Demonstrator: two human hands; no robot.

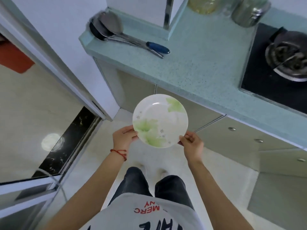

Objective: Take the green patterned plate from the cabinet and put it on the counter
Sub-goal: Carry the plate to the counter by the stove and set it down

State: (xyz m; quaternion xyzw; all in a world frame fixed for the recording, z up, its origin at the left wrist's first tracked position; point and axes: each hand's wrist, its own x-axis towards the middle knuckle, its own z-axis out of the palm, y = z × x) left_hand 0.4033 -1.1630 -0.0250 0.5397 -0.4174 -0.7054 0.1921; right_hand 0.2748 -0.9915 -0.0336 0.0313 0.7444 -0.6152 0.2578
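Observation:
A white plate with pale green leaf patterns [160,121] is held in the air in front of me, below the front edge of the counter [204,67]. My left hand [123,138] grips its lower left rim and my right hand [191,146] grips its lower right rim. The plate is roughly level, face up, over the floor and in front of the lower cabinet doors [199,112]. The pale blue-green speckled counter runs from upper left to right above it.
Metal ladles and a blue-handled utensil [126,36] lie on the counter's left end. A black gas hob with a burner [282,63] sits at the right. Jars [249,10] stand at the back. A white door frame [54,63] rises at the left.

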